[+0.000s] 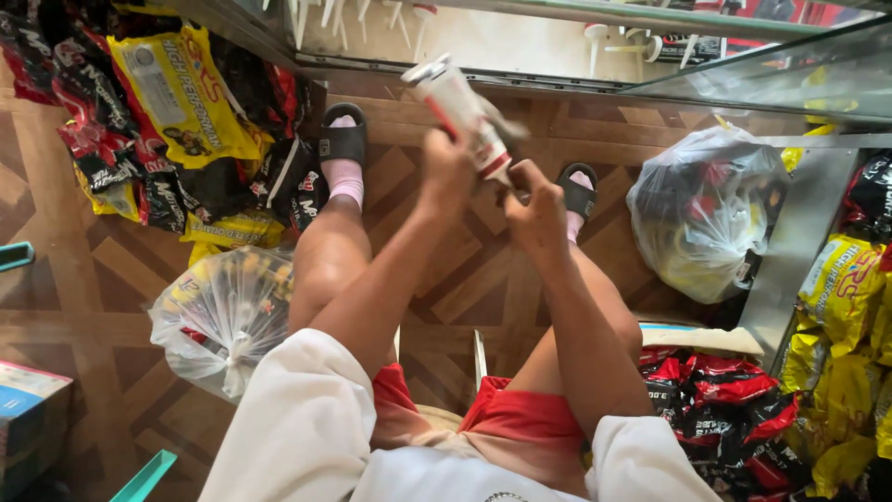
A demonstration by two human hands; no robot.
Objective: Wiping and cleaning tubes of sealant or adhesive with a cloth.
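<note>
Holding a white-and-red tube (463, 112) upright over the floor, my left hand (448, 167) grips its body steady while my right hand (534, 209) pinches its lower end.

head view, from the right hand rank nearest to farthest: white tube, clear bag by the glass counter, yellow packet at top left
1. White tube: held at the right hand, centre.
2. Clear bag: on the floor, right side.
3. Yellow packet: top left, beyond the left hand.

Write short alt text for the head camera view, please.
A seated person's left hand and right hand hold a white tube with red markings above a wooden parquet floor. Tied clear plastic bags and yellow packets lie around.
</note>
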